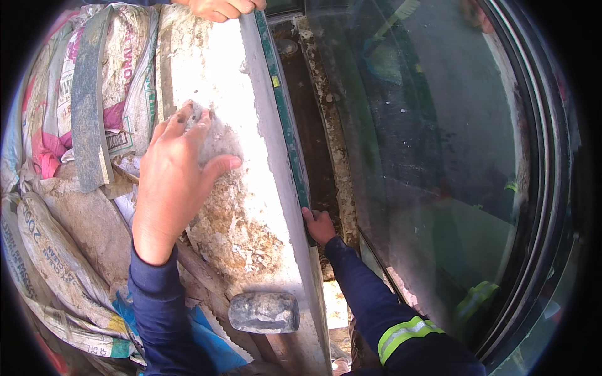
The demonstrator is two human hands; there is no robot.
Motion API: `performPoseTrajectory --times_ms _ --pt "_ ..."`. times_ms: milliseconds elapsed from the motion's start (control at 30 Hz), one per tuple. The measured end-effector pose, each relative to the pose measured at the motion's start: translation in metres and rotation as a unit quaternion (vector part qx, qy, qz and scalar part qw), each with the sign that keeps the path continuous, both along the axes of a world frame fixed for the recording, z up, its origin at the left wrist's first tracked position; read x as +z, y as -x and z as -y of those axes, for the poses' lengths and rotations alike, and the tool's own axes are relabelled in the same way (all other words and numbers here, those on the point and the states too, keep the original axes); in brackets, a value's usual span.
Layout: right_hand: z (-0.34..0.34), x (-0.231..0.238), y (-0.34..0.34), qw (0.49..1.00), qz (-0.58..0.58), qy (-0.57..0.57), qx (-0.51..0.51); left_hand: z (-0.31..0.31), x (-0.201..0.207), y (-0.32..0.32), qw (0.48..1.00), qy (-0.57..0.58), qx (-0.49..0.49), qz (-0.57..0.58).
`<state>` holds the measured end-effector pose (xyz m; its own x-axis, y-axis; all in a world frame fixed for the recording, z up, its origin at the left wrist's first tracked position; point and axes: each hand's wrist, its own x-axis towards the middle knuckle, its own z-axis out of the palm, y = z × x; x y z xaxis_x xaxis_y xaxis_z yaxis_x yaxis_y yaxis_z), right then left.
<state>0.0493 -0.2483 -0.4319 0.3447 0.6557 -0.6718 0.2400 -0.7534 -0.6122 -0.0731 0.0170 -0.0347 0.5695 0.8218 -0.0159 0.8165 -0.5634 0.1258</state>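
My left hand (179, 166) lies on top of a pale, rough slab (241, 213) crusted with dried mortar, its fingers and thumb spread and holding nothing. Along the slab's right side runs a long green spirit level (283, 109) with a small yellow vial. My right hand (320, 226) grips the near end of that level, thumb uppermost, its other fingers partly hidden. Below my left hand, a black mallet head (263, 312) rests on the slab's near part. At the far end another person's hand (222, 7) touches the slab's top beside the level.
Printed, dirty sacks (69, 250) are heaped on the left, with a flat grey strip (91, 103) lying over them. A large dark glass pane (433, 156) in a black frame closes off the right side, showing reflections. Between level and glass is a narrow, dirty gap (313, 135).
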Motion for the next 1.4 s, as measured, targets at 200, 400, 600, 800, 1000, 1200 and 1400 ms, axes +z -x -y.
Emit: performPoseTrajectory --times_ms 200,400,600,800,1000,1200,1400 --pt "0.001 -0.002 0.0 1.0 -0.024 0.005 -0.011 0.001 0.0 0.001 1.0 0.001 0.005 -0.004" --pt "0.002 -0.004 0.002 1.0 -0.012 0.003 -0.012 0.001 0.001 0.0 1.0 0.009 0.008 0.001" --pt "-0.001 0.0 0.0 1.0 -0.002 -0.008 0.007 0.0 0.001 0.001 1.0 0.006 0.003 0.001" --pt "-0.007 0.021 -0.007 0.995 -0.095 0.028 -0.017 0.001 0.001 -0.002 1.0 0.014 0.007 0.005" --pt "-0.009 0.023 -0.006 0.997 -0.078 -0.008 0.005 0.001 0.005 -0.004 1.0 0.02 0.018 -0.008" --pt "0.011 -0.006 0.002 0.999 -0.036 -0.008 0.014 0.0 0.01 -0.01 0.999 0.038 0.025 -0.017" --pt "0.01 0.001 -0.004 0.996 -0.033 -0.015 0.075 -0.003 0.012 -0.011 0.997 0.064 0.036 -0.034"
